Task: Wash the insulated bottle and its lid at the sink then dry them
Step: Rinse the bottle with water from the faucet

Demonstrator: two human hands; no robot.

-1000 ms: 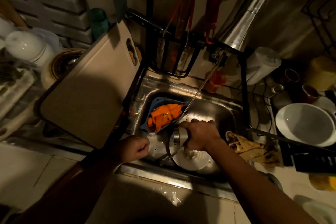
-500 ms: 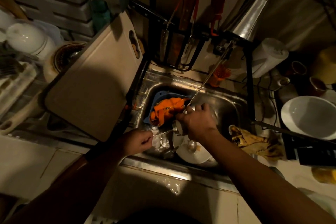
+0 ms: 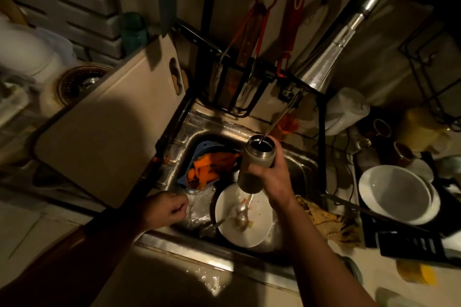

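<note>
The steel sink (image 3: 214, 124) holds 1 white plate (image 3: 257, 229) and 1 blue basket (image 3: 208, 150).

Right hand (image 3: 273, 176) gripping uncapped bottle (image 3: 259, 157) under water stream (image 3: 278, 121), left hand (image 3: 167, 212) curled over sink (image 3: 214, 124)

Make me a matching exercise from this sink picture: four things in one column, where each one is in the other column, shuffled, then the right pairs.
Things
1. insulated bottle
2. spoon
3. white bowl
4. cutting board

Places
A. right of the sink
B. lying on the white plate in the sink
C. left of the sink
D. gripped by the right hand, mouth up under the water stream

Pairs: 1-D, 2-B, 3-A, 4-C
</note>
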